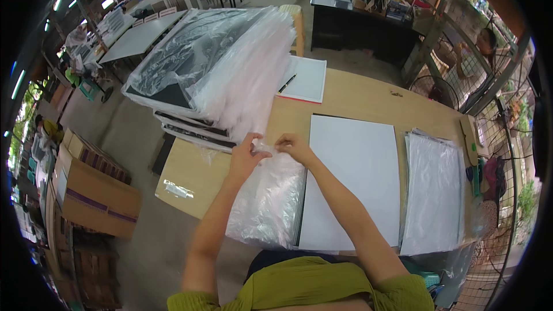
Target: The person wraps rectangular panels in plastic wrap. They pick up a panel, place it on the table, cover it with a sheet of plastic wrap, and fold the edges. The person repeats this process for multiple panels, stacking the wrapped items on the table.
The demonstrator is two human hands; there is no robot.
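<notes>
A pile of clear plastic bags (268,207) lies at the table's front edge, just left of a stack of white sheets (352,181). My left hand (246,158) is at the far end of the pile, thumb and fingers curved around a crumpled edge of plastic film. Close to its right, my right hand (295,148) pinches the same bag's edge between thumb and bent fingers. How many layers of film are in my fingers cannot be made out. Beyond my left hand, loose plastic film (247,80) spills over a tall stack of wrapped dark panels (164,93).
At the right lies another plastic-covered stack (433,193). A white pad (309,80) with a black pen (287,83) is at the far side of the tan tabletop (368,95). Cardboard boxes (101,198) stand on the floor at left. A person sits behind a black desk (363,31).
</notes>
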